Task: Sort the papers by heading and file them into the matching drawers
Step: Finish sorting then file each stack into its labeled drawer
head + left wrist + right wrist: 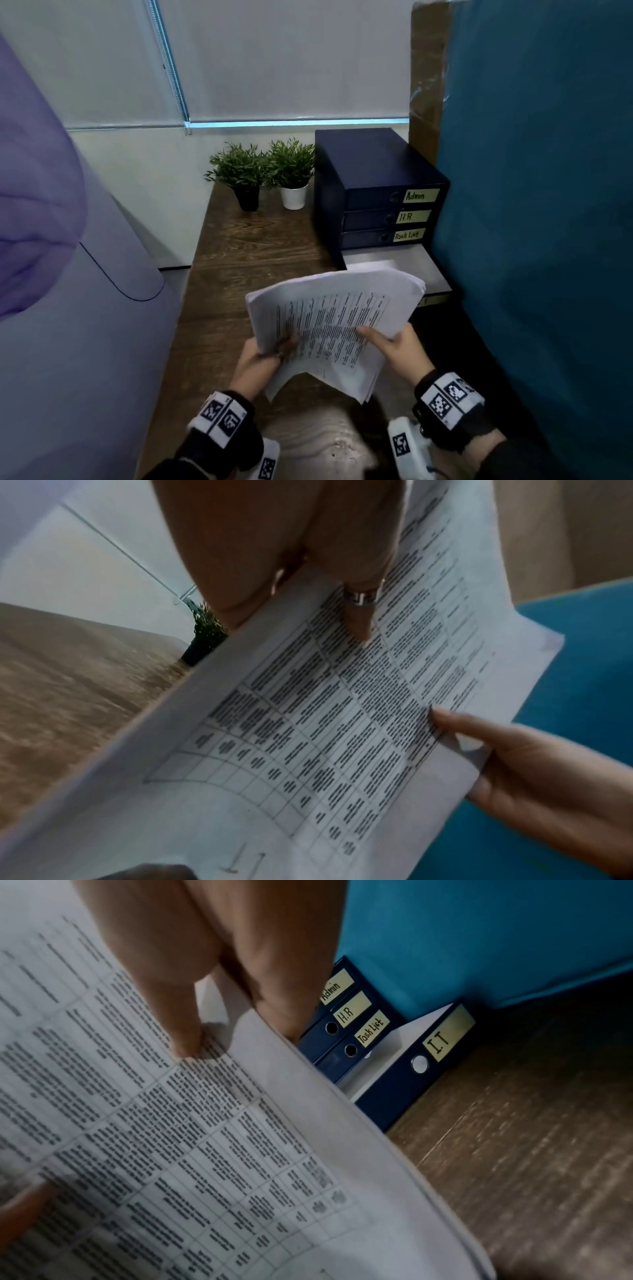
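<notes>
With the stack of papers (pixel 329 318) pinched at its near edges by the left hand (pixel 263 363) and right hand (pixel 394 349) just before the drawer unit (pixel 380 192), the top heading should be read before the matching drawer is chosen.

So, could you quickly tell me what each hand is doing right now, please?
Left hand: closed on the stack of papers, gripping its left edge.
Right hand: closed on the same stack, thumb on the top sheet.
</notes>
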The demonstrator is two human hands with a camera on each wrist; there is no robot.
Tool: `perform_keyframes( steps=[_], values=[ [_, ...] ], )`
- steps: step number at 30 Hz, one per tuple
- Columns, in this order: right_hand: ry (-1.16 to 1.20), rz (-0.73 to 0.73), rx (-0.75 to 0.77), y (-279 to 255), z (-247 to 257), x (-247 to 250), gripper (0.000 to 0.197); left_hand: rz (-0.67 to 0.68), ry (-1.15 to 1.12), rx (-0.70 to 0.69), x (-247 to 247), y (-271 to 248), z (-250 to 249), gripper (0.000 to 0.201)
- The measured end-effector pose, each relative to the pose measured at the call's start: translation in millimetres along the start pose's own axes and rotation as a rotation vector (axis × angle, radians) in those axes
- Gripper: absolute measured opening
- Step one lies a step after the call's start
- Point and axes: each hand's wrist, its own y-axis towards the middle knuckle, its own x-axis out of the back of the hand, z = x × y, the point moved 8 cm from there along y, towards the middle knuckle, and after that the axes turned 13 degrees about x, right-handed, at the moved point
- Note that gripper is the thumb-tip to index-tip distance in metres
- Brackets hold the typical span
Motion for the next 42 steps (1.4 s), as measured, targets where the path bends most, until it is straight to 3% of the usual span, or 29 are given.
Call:
perform_keyframes(
  steps=[4, 6, 8, 10, 13, 15, 17, 19, 21, 23, 25, 28, 30, 34, 37, 40, 41, 42],
  values=[
    [0.088, -0.035, 0.016, 3, 10, 5, 0.027, -0.021, -0.099, -0.091, 0, -11, -17, 0.021],
    [0.045, 0.012, -0.023, 0, 4, 2, 0.027, -0.038, -0.023, -0.078, 0, -12, -12, 0.024],
    [-0.015, 0.054, -0.074, -5, -2, -2, 0.048, -0.098, 0.088, -0.009, 5, -9, 2, 0.02],
    [-0.04, -0.061, -0.071, -3, 3, 10, 0.075, -0.207, 0.185, 0.021, 17, -6, 6, 0.007],
    [-0.406, -0.296, 0.215, 12, 59, 47, 0.098, -0.306, 0.478, -0.197, 26, -12, -31, 0.016],
    [-0.629, -0.208, 0.436, 22, 108, 42, 0.102, -0.175, 0.714, -0.406, 8, -24, -60, 0.045],
    [-0.712, 0.11, 0.437, 37, 124, 20, 0.088, -0.039, 0.886, -0.497, -11, -31, -74, 0.056],
    [-0.64, 0.397, 0.26, 44, 102, 6, 0.042, 0.027, 0.98, -0.467, -14, -27, -73, 0.05],
    [-0.452, 0.403, 0.096, 46, 77, 14, 0.005, 0.005, 0.996, -0.375, 4, -20, -70, 0.031],
    [-0.254, 0.286, -0.002, 41, 56, 30, 0.009, -0.083, 1.006, -0.272, 39, -12, -64, 0.022],
    [-0.137, 0.181, -0.026, 34, 45, 46, 0.023, -0.134, 0.801, -0.187, 72, -9, -57, 0.031],
    [0.007, 0.052, -0.019, 24, 36, 59, 0.036, -0.221, 0.164, -0.153, 103, -9, -45, 0.019],
    [0.055, -0.044, -0.004, 19, 31, 64, 0.043, -0.227, -0.101, -0.117, 104, -5, -33, 0.017],
    [0.108, -0.153, 0.016, 4, 19, 62, 0.042, -0.117, -0.069, -0.092, 74, 1, -26, 0.021],
    [0.115, -0.205, -0.031, -15, -7, 60, 0.032, -0.173, -0.041, -0.068, 76, 7, -9, 0.017],
    [0.069, -0.127, -0.112, -36, -41, 53, 0.066, -0.164, 0.059, 0.052, 73, 13, 25, 0.013],
    [0.061, -0.088, -0.15, -41, -50, 49, 0.065, -0.156, 0.094, 0.081, 70, 13, 35, 0.015],
    [0.058, -0.064, -0.186, -44, -57, 46, 0.052, -0.159, 0.108, 0.106, 70, 14, 45, 0.02]
  ],
)
